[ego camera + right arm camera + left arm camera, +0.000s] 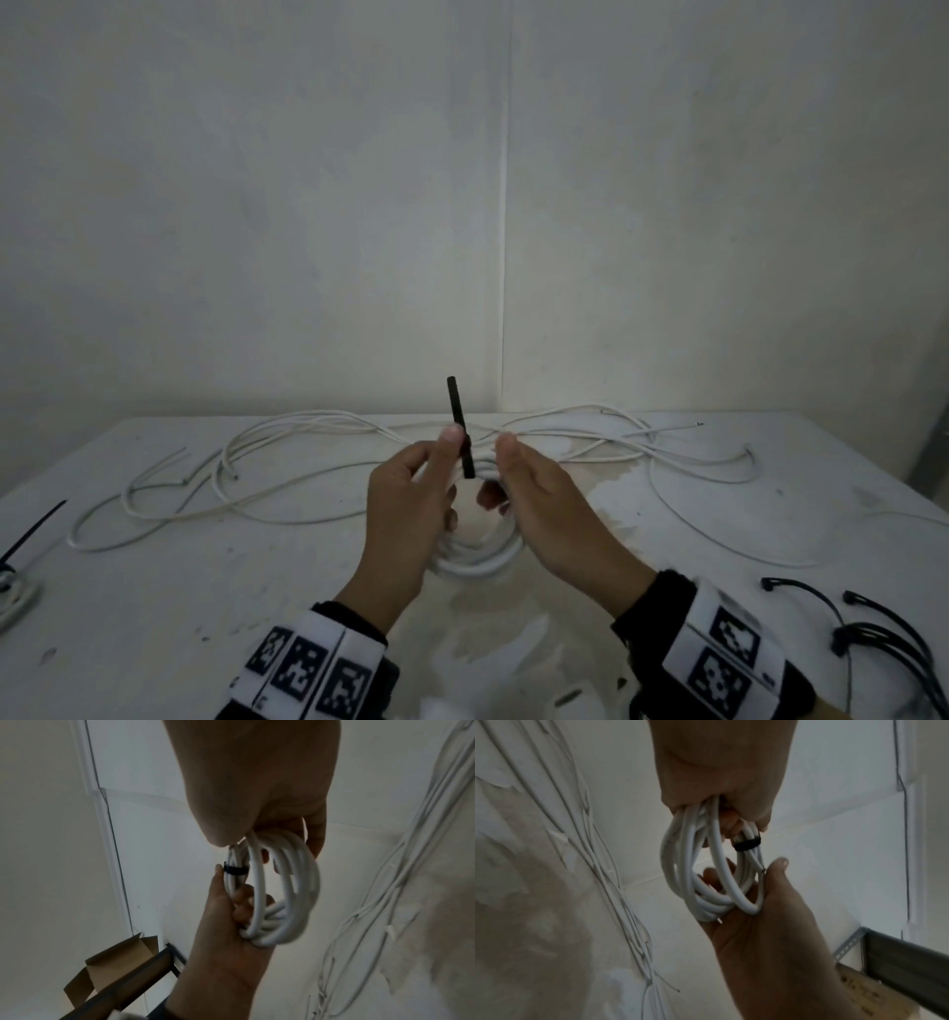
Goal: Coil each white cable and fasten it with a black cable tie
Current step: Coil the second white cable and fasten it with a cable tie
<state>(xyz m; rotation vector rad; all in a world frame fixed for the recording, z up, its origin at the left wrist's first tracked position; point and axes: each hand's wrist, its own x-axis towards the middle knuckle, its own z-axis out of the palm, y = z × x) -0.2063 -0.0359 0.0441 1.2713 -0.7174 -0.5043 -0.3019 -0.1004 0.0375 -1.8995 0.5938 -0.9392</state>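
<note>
Coil (475, 557) is gripped by left hand (411, 506) and right hand (544, 501); tie (460, 426) is pinched by left fingers.

A coil of white round cable (282, 892) hangs between two bare hands, gripped from above by the right hand (259, 787), whose curled fingers close over the top of the loops. Below the coil, the left hand (226, 943) reaches up and cups the bottom of the loops in its fingers, with its thumb beside a thin black plastic cable tie (235, 870) banded around the coil's left strands. Left of the coil and lower, an open brown cardboard box (115, 961) sits behind a dark metal bar (128, 981); loose white cables (385, 902) trail over the pale surface to the coil's right.
</note>
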